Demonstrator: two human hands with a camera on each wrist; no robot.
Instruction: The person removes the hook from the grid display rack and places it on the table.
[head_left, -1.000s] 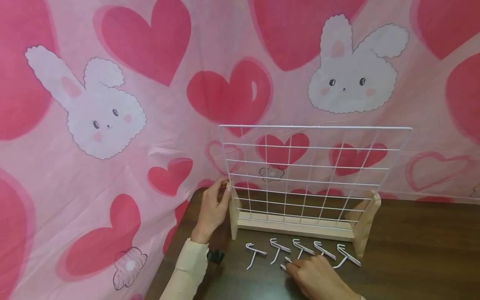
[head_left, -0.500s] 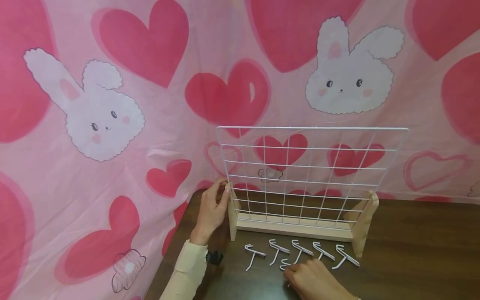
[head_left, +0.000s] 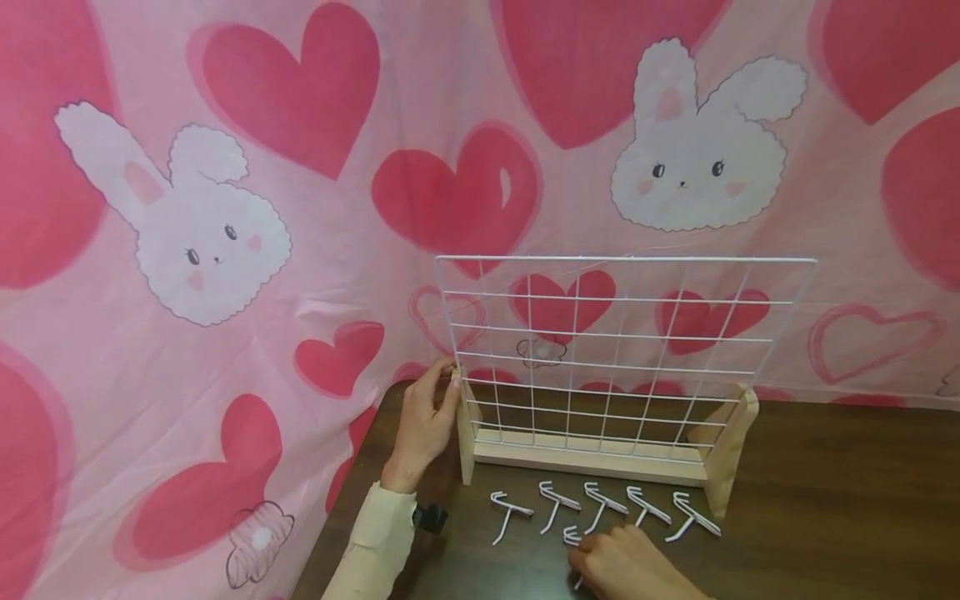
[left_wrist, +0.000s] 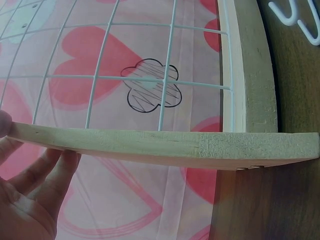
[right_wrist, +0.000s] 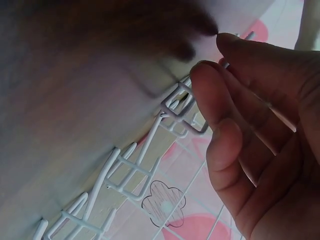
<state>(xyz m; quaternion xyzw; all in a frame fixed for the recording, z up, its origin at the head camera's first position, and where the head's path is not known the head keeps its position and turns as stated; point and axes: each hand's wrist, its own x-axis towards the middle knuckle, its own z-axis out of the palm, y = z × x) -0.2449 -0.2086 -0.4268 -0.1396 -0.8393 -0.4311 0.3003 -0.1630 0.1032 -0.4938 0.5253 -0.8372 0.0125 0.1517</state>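
Observation:
A wire grid panel (head_left: 630,364) stands upright in a light wooden base with two side pieces. My left hand (head_left: 426,423) grips the top of the left wooden side piece (head_left: 467,429); in the left wrist view its thumb and fingers (left_wrist: 62,170) lie on opposite sides of that wood. Low in the head view, my right hand (head_left: 626,562) pinches a white wire hook (head_left: 572,536) just above the table. The hook's bent prongs (right_wrist: 172,112) stick out past the fingertips in the right wrist view. Part of its stem is hidden by the fingers.
Several similar white hooks (head_left: 512,508) lie in a row on the dark wooden table (head_left: 847,492), in front of the rack's base bar (head_left: 592,458). A pink cloth with hearts and rabbits (head_left: 322,250) hangs behind and left of the table.
My right hand has turned the small hook, so its prongs now show left of the fingers and its stem below. My left hand keeps its hold on the side piece.

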